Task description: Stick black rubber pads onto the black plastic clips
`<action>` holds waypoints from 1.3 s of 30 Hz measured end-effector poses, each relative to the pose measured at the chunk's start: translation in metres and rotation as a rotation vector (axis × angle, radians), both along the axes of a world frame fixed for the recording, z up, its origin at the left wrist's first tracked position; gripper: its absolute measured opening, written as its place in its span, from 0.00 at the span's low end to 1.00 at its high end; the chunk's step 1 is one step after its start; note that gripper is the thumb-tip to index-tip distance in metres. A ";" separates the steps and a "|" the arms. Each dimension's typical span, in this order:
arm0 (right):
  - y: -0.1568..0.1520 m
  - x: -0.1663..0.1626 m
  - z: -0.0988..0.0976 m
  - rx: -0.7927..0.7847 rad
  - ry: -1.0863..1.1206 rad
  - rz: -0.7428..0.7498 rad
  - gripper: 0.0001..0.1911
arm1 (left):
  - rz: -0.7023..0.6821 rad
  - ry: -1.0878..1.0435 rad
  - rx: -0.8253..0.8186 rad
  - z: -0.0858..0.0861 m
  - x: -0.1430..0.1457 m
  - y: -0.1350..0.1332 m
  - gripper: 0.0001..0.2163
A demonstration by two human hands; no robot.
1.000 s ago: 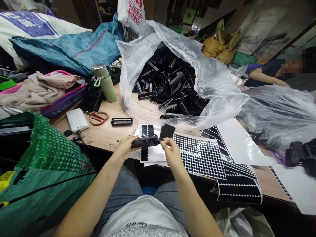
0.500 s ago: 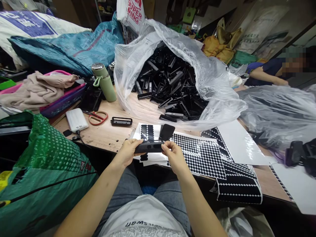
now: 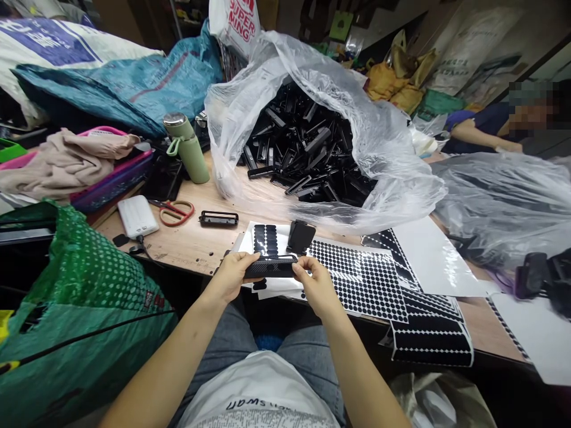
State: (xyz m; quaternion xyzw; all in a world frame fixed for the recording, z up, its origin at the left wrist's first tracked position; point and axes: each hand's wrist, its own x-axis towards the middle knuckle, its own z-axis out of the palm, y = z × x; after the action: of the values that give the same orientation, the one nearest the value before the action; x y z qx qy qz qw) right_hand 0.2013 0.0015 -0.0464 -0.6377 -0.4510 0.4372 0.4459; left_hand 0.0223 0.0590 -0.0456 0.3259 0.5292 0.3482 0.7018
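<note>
My left hand [image 3: 235, 275] is closed on the left end of a long black plastic part [image 3: 271, 267] with a carbon-fibre-like pattern, its thumb on top. At the part's right end, my right hand [image 3: 314, 278] pinches with thumb and forefinger. The part is held level over the table's front edge. Just behind it stands a black rounded plate [image 3: 300, 236]; whether it is joined to the held part I cannot tell. Under and beside my hands lie a sheet of black oval stickers [image 3: 266, 238] and a sheet of black round dots [image 3: 361, 276].
A clear plastic bag [image 3: 392, 172] full of black plastic parts [image 3: 307, 142] lies open behind my hands. To the left are a black frame [image 3: 219, 219], red-handled scissors [image 3: 176, 213], a white power bank [image 3: 138, 216] and a green bottle [image 3: 187, 148]. A person's arm [image 3: 479, 138] is at far right.
The held part has tilted slightly, and a pale slot now shows along its top edge. The rounded plate behind it has shifted a little. Both hands keep nearly the same place.
</note>
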 end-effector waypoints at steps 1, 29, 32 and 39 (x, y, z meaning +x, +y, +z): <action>0.000 0.000 0.000 -0.006 0.024 0.003 0.12 | 0.000 0.000 -0.004 0.000 0.000 0.000 0.12; -0.008 -0.007 0.005 0.032 -0.150 -0.047 0.11 | 0.011 -0.003 -0.004 0.000 0.004 -0.005 0.13; -0.008 -0.011 0.006 0.056 -0.215 -0.100 0.10 | 0.018 0.000 0.005 -0.001 0.006 -0.006 0.13; 0.004 0.031 -0.038 -0.063 -0.418 -0.214 0.09 | 0.138 -0.022 0.016 -0.003 0.001 0.000 0.13</action>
State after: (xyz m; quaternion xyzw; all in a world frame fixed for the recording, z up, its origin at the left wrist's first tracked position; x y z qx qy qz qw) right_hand 0.2326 0.0055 -0.0845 -0.7721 -0.4495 0.2600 0.3664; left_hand 0.0228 0.0590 -0.0490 0.2903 0.5398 0.4034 0.6794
